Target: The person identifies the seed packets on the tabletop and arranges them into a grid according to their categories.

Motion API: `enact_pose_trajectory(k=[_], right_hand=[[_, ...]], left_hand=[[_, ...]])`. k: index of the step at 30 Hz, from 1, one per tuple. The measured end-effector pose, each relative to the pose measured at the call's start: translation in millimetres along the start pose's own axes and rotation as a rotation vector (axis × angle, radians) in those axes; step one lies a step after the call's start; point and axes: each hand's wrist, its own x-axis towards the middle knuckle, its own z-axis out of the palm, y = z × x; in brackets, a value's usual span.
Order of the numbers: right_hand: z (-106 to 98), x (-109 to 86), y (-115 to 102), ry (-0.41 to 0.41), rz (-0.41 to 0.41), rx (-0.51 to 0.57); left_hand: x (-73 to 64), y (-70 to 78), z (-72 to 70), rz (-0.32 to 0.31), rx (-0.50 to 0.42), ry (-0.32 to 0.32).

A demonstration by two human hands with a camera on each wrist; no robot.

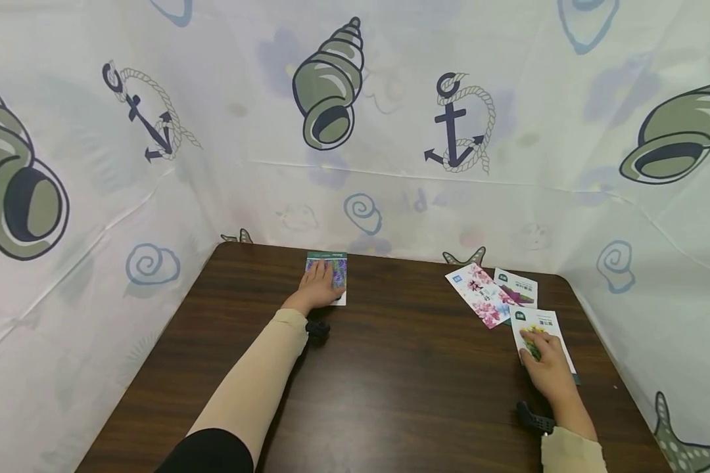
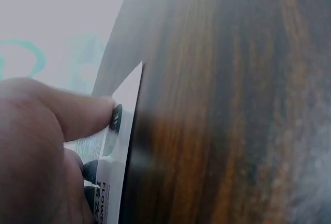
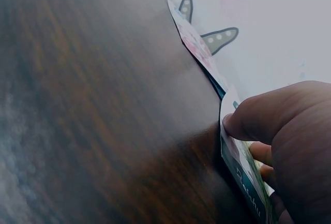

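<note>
Near the far left of the table, my left hand [image 1: 315,289] rests on a seed packet with purple flowers and a green top band [image 1: 341,263]. In the left wrist view, the thumb presses the white part of this packet [image 2: 126,125], beside printed lettering. At the right, my right hand [image 1: 549,368] lies on a white seed packet with yellow flowers [image 1: 538,318], fingers spread over its face. The right wrist view shows the thumb touching this packet [image 3: 239,172] near its edge. Just beyond lie a pink-blossom packet [image 1: 473,295] and a packet with a purple picture [image 1: 523,284], overlapping.
The dark wooden table [image 1: 402,368] has rounded far corners. A pale cloth [image 1: 260,118] printed with shells, anchors and starfish stands around its back and sides. A dark band with a small device sits on each wrist.
</note>
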Motion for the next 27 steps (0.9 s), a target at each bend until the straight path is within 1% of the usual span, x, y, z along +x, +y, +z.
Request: enact_pose_trajectory(k=[7,11,15,18,23,25,27], right_hand=[[0.0,-1.9,-2.2,0.003,-0.005,0.000],[-0.5,-2.5,-3.9,-0.009,0.003,-0.001],[1.3,-3.5,-4.5,-0.021,0.011,0.002],[2.7,-4.2,-5.4,-0.024,0.016,-0.001],[1.8,-5.3,-9.5,-0.040,0.037,-0.013],[1.0,-6.0,-11.4,-0.048,0.047,-0.018],[1.0,-7.1,-13.0,-0.054,0.057,-0.028]], left_hand=[[-3.7,0.0,0.1,0.017,-0.021,0.031],[-8.1,3.2,-1.7,0.019,-0.067,0.071],[-10.3,5.3,-2.7,0.005,-0.104,0.100],[-11.9,7.4,-3.8,-0.017,-0.094,0.095],[-10.7,11.6,-3.9,-0.020,-0.026,0.075],[-10.3,12.5,-3.6,-0.008,-0.029,0.065],[-11.0,12.1,-3.2,-0.005,-0.053,0.054]])
